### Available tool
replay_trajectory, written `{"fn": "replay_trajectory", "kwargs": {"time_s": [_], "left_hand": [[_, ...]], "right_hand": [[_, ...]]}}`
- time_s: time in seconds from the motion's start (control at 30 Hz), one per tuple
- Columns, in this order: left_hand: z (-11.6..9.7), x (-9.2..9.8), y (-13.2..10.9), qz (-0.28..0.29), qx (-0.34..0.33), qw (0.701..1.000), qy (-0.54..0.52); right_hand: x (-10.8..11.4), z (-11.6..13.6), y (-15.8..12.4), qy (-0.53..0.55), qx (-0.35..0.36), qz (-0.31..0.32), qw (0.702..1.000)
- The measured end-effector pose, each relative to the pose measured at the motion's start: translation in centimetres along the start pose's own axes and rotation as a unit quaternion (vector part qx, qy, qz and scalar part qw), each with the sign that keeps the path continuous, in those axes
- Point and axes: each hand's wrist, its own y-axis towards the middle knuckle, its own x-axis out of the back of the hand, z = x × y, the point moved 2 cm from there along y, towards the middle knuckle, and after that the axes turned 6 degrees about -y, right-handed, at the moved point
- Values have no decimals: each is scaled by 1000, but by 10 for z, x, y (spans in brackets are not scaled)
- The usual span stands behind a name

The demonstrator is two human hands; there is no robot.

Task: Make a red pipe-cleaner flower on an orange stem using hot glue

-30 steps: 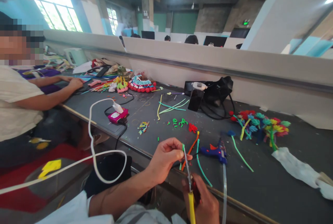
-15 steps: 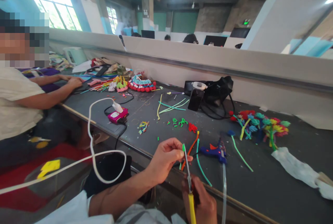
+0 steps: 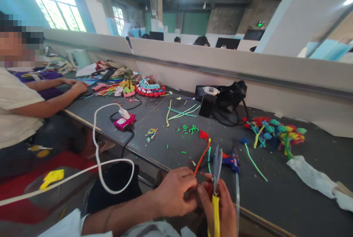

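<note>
Right hand (image 3: 222, 205) grips yellow scissors (image 3: 217, 161), blades toward 12 o'clock. Left hand (image 3: 176, 193) is closed, perhaps pinching something small. Finished flowers (image 3: 275, 130) lie at 2 o'clock on the bench (image 3: 278, 196); uncut stems (image 3: 180, 112) wait at 11.

I have just one view, a head-worn camera looking forward and down along the long dark grey worktable (image 3: 275, 196) toward the pale partition wall (image 3: 248, 66), near enough that the wearer's left hand (image 3: 175, 193) and right hand (image 3: 227, 207) crowd its bottom edge.
</note>
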Motion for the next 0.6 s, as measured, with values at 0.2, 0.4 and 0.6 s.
{"fn": "replay_trajectory", "kwargs": {"time_s": [0.2,0.4,0.6], "left_hand": [[7,-10,-5,2,17,1000,21],[8,-4,-5,37,216,958,-183],[15,-2,-2,35,369,833,-412]], "right_hand": [[-2,-5,-1,-2,13,5,1000],[-1,-4,0,-1,14,-2,1000],[3,7,3,6,27,-7,1000]]}}
